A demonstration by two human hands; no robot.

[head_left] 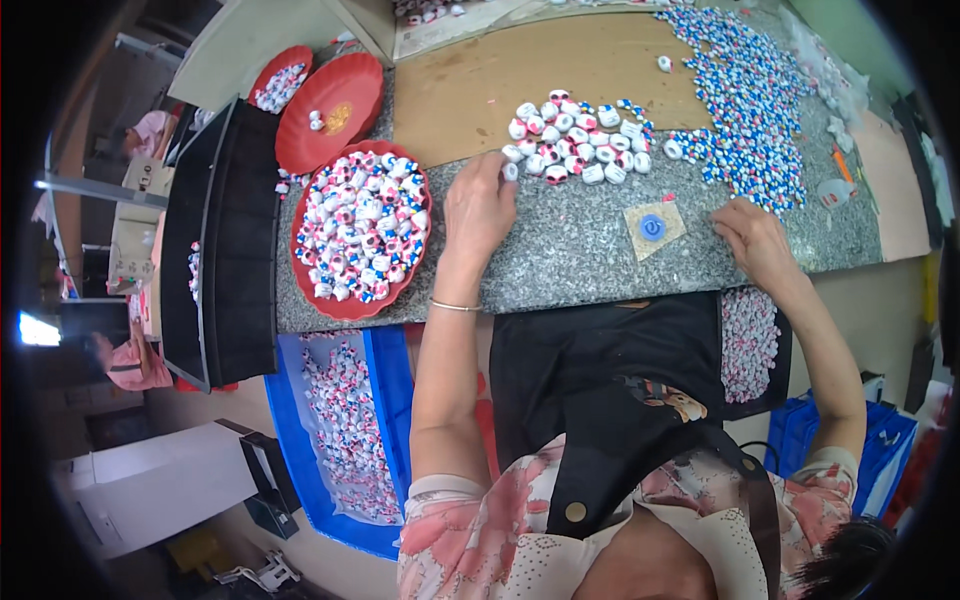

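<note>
My left hand (478, 212) is closed in a pinch at the left edge of a cluster of white and pink figure heads (580, 140). A small white head (511, 172) shows at its fingertips. To the right, my right hand (755, 240) hovers low over the granite counter with its fingers curled together. Whatever it may hold is too small to make out. Between the hands a round blue piece (652, 227) lies on a square, sand-coloured pad (638, 246). Just beyond the right hand spreads a large heap of small blue and white parts (750, 110).
A red scalloped bowl (424, 235) full of finished-looking heads stands left; another red bowl (360, 95) sits behind it. Brown cardboard (460, 90) covers the back. A small bottle (833, 192) lies right. Below are a blue crate (390, 400) and a black tray of pink-white pieces (748, 345).
</note>
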